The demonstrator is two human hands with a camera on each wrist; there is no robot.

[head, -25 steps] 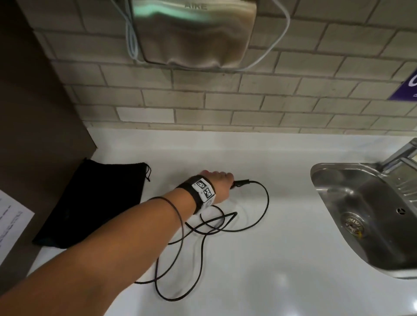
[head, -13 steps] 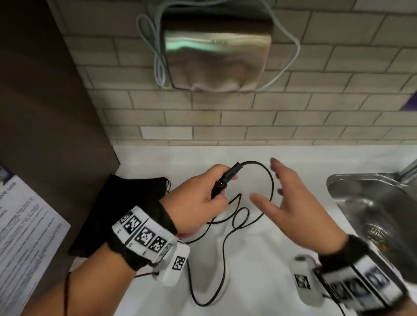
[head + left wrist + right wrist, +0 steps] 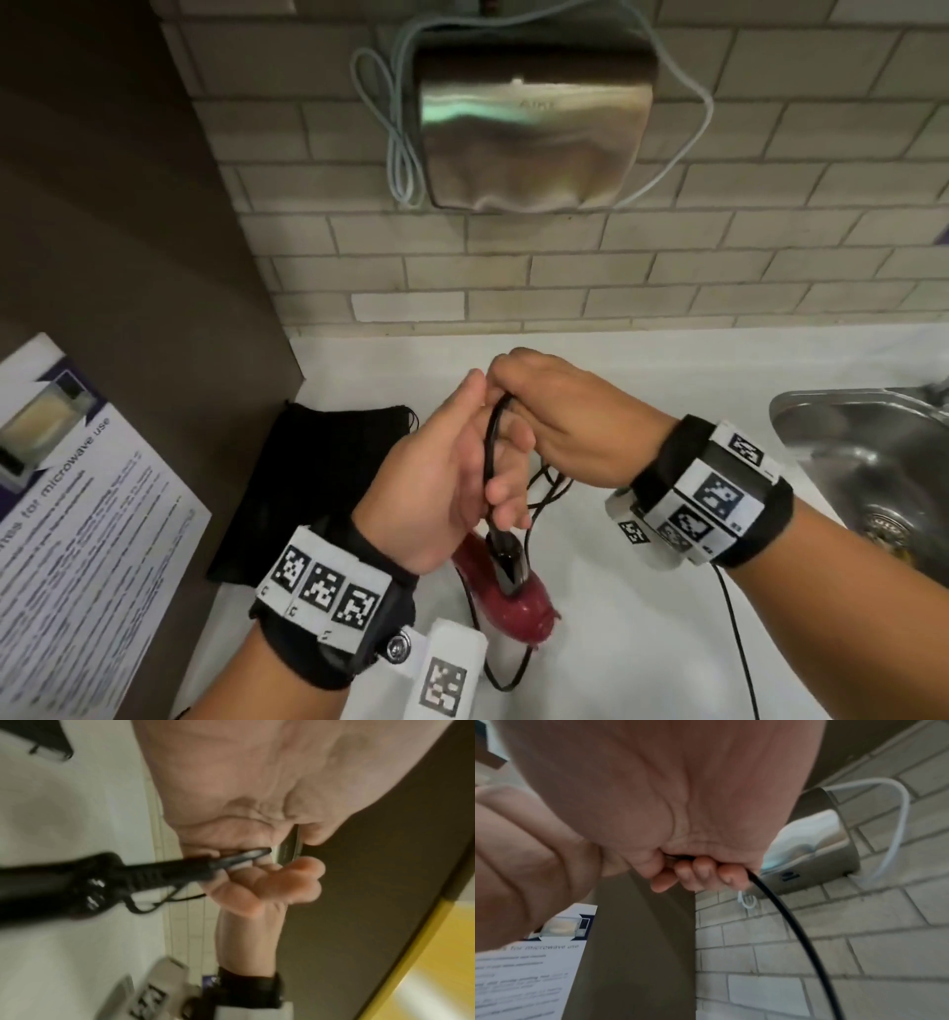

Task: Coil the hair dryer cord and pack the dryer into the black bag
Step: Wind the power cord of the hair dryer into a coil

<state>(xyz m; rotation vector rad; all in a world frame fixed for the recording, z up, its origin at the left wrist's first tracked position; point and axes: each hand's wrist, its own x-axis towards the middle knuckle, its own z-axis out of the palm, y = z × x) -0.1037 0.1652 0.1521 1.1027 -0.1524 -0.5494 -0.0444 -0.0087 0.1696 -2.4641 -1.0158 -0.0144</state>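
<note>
The red hair dryer point(image 3: 518, 601) with a black handle point(image 3: 51, 882) sits just below my left hand point(image 3: 462, 462); whether it touches the counter I cannot tell. Its black cord point(image 3: 490, 437) runs up from the handle through my left palm, and the left fingers curl round it. My right hand point(image 3: 560, 426) meets the left at the top and grips the cord in a fist point(image 3: 700, 870). From there the cord point(image 3: 795, 923) drops away in loose loops point(image 3: 549, 488) under the right hand. The black bag point(image 3: 308, 488) lies flat on the counter, left of both hands.
A white counter point(image 3: 667, 642) runs to a tiled wall with a steel hand dryer point(image 3: 534, 123). A steel sink point(image 3: 862, 462) is sunk in at the right. A dark panel with a printed notice point(image 3: 77, 514) closes off the left side.
My right hand, open half a second ago, has closed on the cord beside the left. Both hands have come together and drawn nearer, and the red dryer has come into view.
</note>
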